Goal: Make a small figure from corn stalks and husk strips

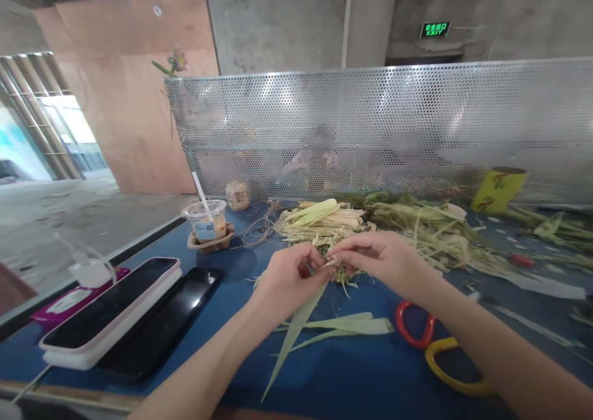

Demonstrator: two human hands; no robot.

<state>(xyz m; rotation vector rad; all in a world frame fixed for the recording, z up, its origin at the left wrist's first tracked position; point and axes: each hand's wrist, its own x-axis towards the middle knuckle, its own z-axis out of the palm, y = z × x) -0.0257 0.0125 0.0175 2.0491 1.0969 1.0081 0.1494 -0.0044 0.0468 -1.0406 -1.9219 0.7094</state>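
Near the left edge of the table [370, 377], two phones [162, 324] lie side by side; a lidded cup [207, 225] stands beyond them. Left hand [296, 275]: fingertips closed on a pale husk strip [300, 321], held mid-table, its tail trailing toward the front edge. A husk pile [319, 217] lies toward the far edge; loose strips [365, 327] lie nearer the front. Right hand [375, 253]: pinching the strip's upper end. Step in hand, as judged: folding or twisting that end. Next move calls for a steady left pinch while the right works. Scissors [428, 333], partly hidden, lie by the right forearm.
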